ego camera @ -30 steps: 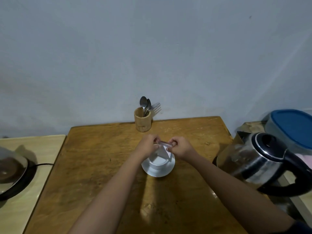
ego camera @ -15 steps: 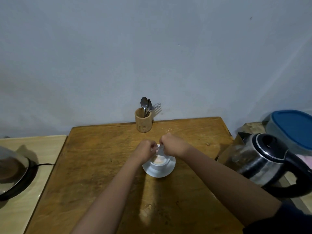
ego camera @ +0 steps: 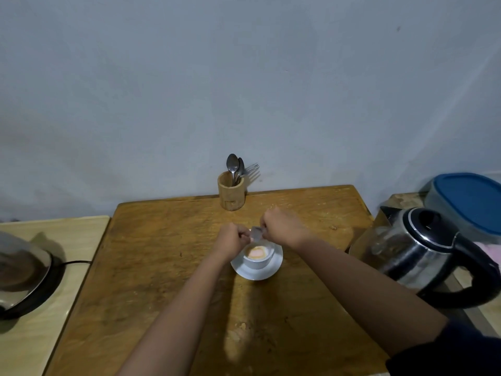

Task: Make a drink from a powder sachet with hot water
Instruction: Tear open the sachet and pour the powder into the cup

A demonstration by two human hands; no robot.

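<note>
A white cup (ego camera: 257,260) stands on a white saucer (ego camera: 273,270) in the middle of the wooden table (ego camera: 168,256). Pale pinkish powder (ego camera: 256,252) lies inside the cup. Just above the cup's far rim, my left hand (ego camera: 230,240) and my right hand (ego camera: 282,226) both pinch a small crumpled sachet (ego camera: 256,234) between their fingertips. A steel electric kettle (ego camera: 423,253) with a black handle stands to the right of the table.
A wooden holder (ego camera: 231,192) with spoons and a fork stands at the table's far edge by the wall. A blue-lidded container (ego camera: 466,202) sits behind the kettle. On the lighter counter at left is a metal pot (ego camera: 21,270) on a black base with a cord.
The sachet was spread wide over the cup a second ago. My hands have drawn together, squeezing it small, and the powder now shows in the cup.
</note>
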